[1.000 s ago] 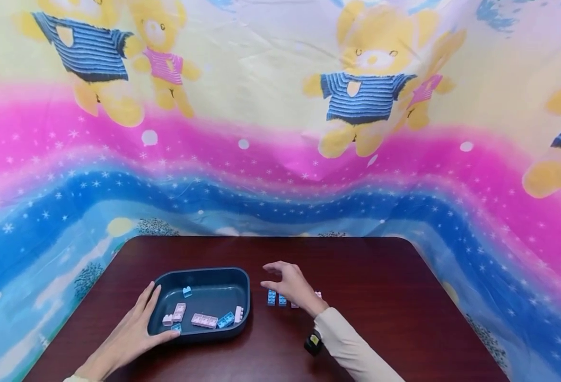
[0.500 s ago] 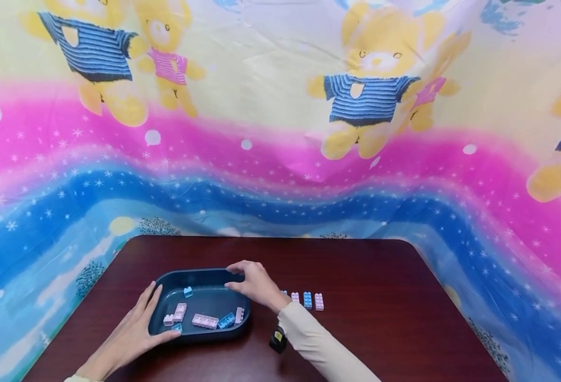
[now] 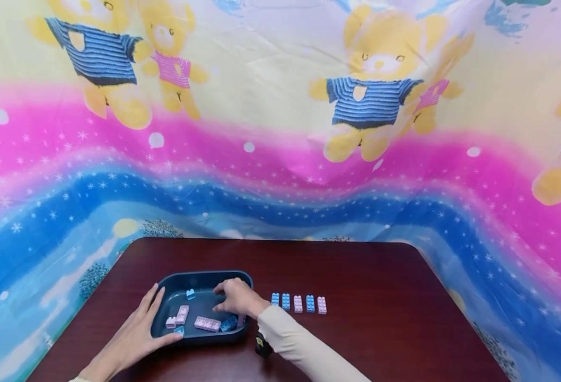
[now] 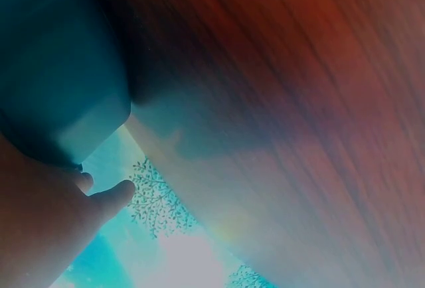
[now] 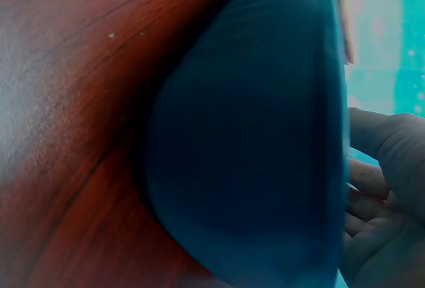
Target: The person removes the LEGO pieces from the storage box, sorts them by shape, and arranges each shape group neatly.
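A dark blue-green tray (image 3: 204,273) stands on the left part of the table. Against its left side and front-left corner rests my left hand (image 3: 134,324), fingers straight and thumb spread along the front rim. My right hand (image 3: 237,298) reaches over the right rim, its fingers loosely bent and apart above the tray floor, no brick showing between them. Inside lie a long pink brick (image 3: 207,323), a blue brick (image 3: 228,323), a small blue brick (image 3: 190,294) and a pink brick (image 3: 182,314). The right wrist view shows the tray wall (image 5: 246,142) hiding part of the fingers.
Right of the tray, several bricks stand in a spaced row, among them a blue brick (image 3: 275,300), a pink brick (image 3: 298,303) and another pink brick (image 3: 322,305). The dark red-brown table (image 3: 376,329) ends at a bear-print cloth (image 3: 280,159).
My right hand has moved left from over the row of bricks, across the tray's right rim and down into the tray. The whole row now shows. My left hand stays at the tray.
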`<state>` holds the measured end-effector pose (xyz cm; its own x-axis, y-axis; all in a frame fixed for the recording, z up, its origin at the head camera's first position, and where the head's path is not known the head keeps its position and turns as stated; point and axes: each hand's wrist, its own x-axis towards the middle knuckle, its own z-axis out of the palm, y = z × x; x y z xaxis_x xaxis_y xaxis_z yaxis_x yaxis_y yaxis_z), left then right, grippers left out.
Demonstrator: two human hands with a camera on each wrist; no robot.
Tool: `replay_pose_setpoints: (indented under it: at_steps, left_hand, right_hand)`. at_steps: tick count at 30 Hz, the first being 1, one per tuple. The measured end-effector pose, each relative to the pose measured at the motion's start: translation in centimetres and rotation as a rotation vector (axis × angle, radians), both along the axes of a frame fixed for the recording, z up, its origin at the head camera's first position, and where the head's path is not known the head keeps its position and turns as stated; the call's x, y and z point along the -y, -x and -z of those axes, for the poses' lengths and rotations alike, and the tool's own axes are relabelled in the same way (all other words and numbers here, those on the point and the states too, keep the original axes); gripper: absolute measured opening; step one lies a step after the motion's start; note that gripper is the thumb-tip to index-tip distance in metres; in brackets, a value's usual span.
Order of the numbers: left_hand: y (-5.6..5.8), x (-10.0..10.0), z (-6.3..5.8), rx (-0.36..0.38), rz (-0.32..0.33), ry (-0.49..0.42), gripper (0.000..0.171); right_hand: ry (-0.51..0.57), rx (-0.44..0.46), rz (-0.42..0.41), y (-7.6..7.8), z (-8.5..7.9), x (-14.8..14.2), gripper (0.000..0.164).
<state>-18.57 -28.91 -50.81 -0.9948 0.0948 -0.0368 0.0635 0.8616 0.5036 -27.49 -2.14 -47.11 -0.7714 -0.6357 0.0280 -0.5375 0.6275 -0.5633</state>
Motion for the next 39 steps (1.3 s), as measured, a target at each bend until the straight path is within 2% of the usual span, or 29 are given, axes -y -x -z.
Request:
replay_pose_setpoints:
  at_steps: [4,9,16,23,32,39]
  left_hand:
    - [-0.1,-0.2,0.0,-0.008,0.001,0.000,0.121]
    - [-0.1,-0.2,-0.2,0.005,-0.003,0.001,0.121]
    - [-0.2,0.0,-0.4,-0.019,-0.003,0.018,0.121]
    - [0.0,0.1,0.0,-0.019,0.004,0.012,0.120]
    - [-0.2,0.1,0.2,-0.077,0.017,0.011,0.120]
    - [-0.4,-0.1,0.2,-0.122,0.015,0.020,0.121]
  right_hand:
    - [-0.047,0.018,-0.014,-0.2,0.5,0.5,0.039]
    - [-0.109,-0.015,-0.037,-0.3,0.7,1.5,0.038]
    - [-0.144,-0.035,-0.041,-0.5,0.8,3.1,0.036]
    - [-0.176,-0.083,-0.039,-0.8,1.4,4.2,0.034]
    - [-0.162,-0.112,-0.139,-1.4,1.6,5.4,0.028]
    - [-0.144,-0.078,-0.199,-1.9,2.0,6.1,0.018]
